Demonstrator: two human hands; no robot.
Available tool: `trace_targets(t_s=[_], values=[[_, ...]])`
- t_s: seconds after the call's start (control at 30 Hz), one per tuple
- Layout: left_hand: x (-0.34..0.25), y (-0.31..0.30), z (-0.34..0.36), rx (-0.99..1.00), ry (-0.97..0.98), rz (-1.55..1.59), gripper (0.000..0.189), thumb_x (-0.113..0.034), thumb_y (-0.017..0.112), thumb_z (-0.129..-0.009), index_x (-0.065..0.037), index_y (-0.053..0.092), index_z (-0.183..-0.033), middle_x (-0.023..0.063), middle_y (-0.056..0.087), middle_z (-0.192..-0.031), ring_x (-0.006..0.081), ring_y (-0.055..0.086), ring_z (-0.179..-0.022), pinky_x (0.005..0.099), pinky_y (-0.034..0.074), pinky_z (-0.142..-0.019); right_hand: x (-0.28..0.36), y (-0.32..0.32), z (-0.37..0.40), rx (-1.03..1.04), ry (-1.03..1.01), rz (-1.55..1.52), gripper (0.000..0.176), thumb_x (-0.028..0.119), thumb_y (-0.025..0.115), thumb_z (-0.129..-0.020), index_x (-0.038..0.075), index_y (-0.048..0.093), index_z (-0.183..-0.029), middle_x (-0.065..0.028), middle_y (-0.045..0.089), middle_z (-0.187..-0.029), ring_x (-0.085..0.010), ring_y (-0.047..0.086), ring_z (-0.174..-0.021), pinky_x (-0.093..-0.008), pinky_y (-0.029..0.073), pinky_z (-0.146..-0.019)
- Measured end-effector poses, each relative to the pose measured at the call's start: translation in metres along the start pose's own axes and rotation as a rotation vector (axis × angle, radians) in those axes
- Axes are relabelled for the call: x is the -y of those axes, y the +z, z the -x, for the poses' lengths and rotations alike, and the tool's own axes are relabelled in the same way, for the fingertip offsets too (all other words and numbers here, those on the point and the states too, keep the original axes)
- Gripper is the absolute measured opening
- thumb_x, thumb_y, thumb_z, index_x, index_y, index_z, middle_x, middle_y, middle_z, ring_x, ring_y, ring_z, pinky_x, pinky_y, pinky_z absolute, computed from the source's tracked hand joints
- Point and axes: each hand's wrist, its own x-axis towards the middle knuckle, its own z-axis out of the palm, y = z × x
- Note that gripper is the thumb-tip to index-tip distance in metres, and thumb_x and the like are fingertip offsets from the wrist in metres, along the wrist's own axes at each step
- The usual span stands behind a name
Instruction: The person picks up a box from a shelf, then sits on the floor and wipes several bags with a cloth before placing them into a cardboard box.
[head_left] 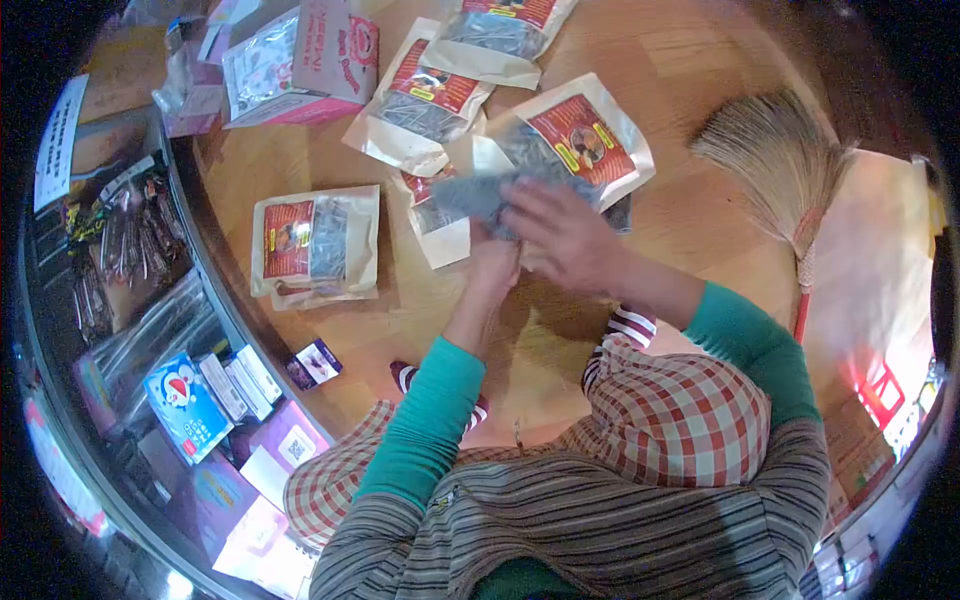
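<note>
Between my two hands is a crumpled grey-blue cloth (470,196), held over several paper packets on the wooden floor. My left hand (494,266) is closed at the cloth's lower edge. Fingers spread, my right hand (563,232) lies against the cloth's right part and is slightly blurred. Just beyond it is a packet with a red label and a clear window (583,140). Another such packet (432,92) lies farther up, partly overlapped by one at the top (490,38). A separate packet (316,246) rests to the left.
A straw broom (775,165) lies at the right. A pink and white box (335,60) stands at the upper left. Along the left runs a glass case (215,290) with packaged goods. A small card (314,364) is on the wooden floor (400,335).
</note>
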Motion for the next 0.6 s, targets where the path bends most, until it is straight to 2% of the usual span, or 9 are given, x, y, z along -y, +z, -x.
trace_targets(t_s=[0.1,0.13,0.27,0.33,0.43,0.47,0.5,0.57,0.6], values=[[0.025,-0.018,-0.017,0.172,-0.029,-0.189,0.029,0.003,0.046,-0.075,-0.002,0.042,-0.103,0.006,0.054,-0.089,0.0157,0.056,-0.075,0.0253,0.049,-0.056,-0.025,0.022,0.015,0.152,0.057,0.232,0.047,0.027,0.05,-0.073,0.007,0.042,-0.115,-0.0122,0.033,-0.127,-0.0285,0.027,-0.119,-0.0441,0.024,-0.095],[0.001,-0.002,0.0,0.2,-0.144,-0.212,0.025,-0.001,0.049,-0.076,-0.002,0.044,-0.1,0.0041,0.055,-0.084,0.0137,0.056,-0.071,0.0254,0.049,-0.056,-0.042,0.025,0.017,0.107,0.111,0.3,0.047,0.023,0.047,-0.076,0.008,0.038,-0.119,-0.0111,0.033,-0.128,-0.0289,0.03,-0.117,-0.044,0.022,-0.097],[0.016,-0.009,-0.007,0.226,-0.104,-0.073,0.024,-0.004,0.056,-0.076,0.002,0.046,-0.097,0.0071,0.056,-0.086,0.0146,0.056,-0.072,0.0268,0.048,-0.061,-0.097,0.014,0.045,0.204,0.248,0.608,0.042,0.029,0.048,-0.076,0.014,0.044,-0.116,-0.0077,0.031,-0.129,-0.0278,0.026,-0.12,-0.0423,0.023,-0.097],[0.014,-0.004,-0.006,0.212,-0.095,-0.056,0.022,-0.006,0.055,-0.078,0.001,0.046,-0.097,0.0068,0.055,-0.085,0.0146,0.056,-0.072,0.027,0.048,-0.061,-0.126,0.014,0.057,-0.019,0.52,0.16,0.036,0.028,0.048,-0.078,0.015,0.049,-0.111,-0.008,0.037,-0.125,-0.0282,0.03,-0.117,-0.0376,0.027,-0.096],[0.007,0.002,-0.011,0.178,-0.102,-0.027,0.021,-0.014,0.05,-0.082,0.001,0.046,-0.096,0.0067,0.055,-0.084,0.015,0.056,-0.071,0.0276,0.049,-0.061,-0.162,0.012,0.076,-0.099,0.492,0.267,0.031,0.026,0.045,-0.08,0.011,0.052,-0.107,-0.0098,0.044,-0.119,-0.0286,0.036,-0.113,-0.0346,0.032,-0.093],[0.005,0.001,-0.013,0.156,-0.132,-0.023,0.024,-0.02,0.046,-0.085,0.001,0.046,-0.096,0.0069,0.055,-0.083,0.0153,0.056,-0.071,0.0279,0.049,-0.061,-0.163,0.013,0.08,-0.226,0.552,0.197,0.029,0.02,0.046,-0.08,0.009,0.052,-0.105,-0.0108,0.048,-0.114,-0.03,0.04,-0.108,-0.0364,0.035,-0.089],[0.002,0.001,-0.012,0.156,-0.137,-0.027,0.024,-0.02,0.046,-0.085,0.001,0.046,-0.096,0.0069,0.055,-0.083,0.0153,0.056,-0.071,0.0279,0.049,-0.061,-0.156,0.009,0.077,-0.226,0.558,0.195,0.029,0.02,0.046,-0.08,0.009,0.052,-0.105,-0.0108,0.048,-0.114,-0.03,0.04,-0.108,-0.0364,0.035,-0.089],[-0.003,0.002,-0.012,0.134,-0.145,-0.071,0.034,-0.03,0.038,-0.087,0.001,0.045,-0.097,0.0079,0.055,-0.082,0.0164,0.057,-0.07,0.0287,0.049,-0.06,-0.132,-0.012,0.053,-0.358,0.838,-0.078,0.028,0.019,0.047,-0.079,0.004,0.052,-0.103,-0.014,0.047,-0.113,-0.0309,0.043,-0.104,-0.0369,0.037,-0.086],[-0.002,-0.003,-0.013,0.187,-0.165,-0.153,0.042,-0.039,0.034,-0.087,-0.002,0.04,-0.106,0.0091,0.053,-0.093,0.0189,0.056,-0.082,0.0326,0.049,-0.069,-0.102,-0.026,0.036,-0.303,0.761,-0.28,0.029,0.021,0.047,-0.079,0.003,0.053,-0.101,-0.0149,0.046,-0.114,-0.0307,0.043,-0.104,-0.0377,0.036,-0.085]])
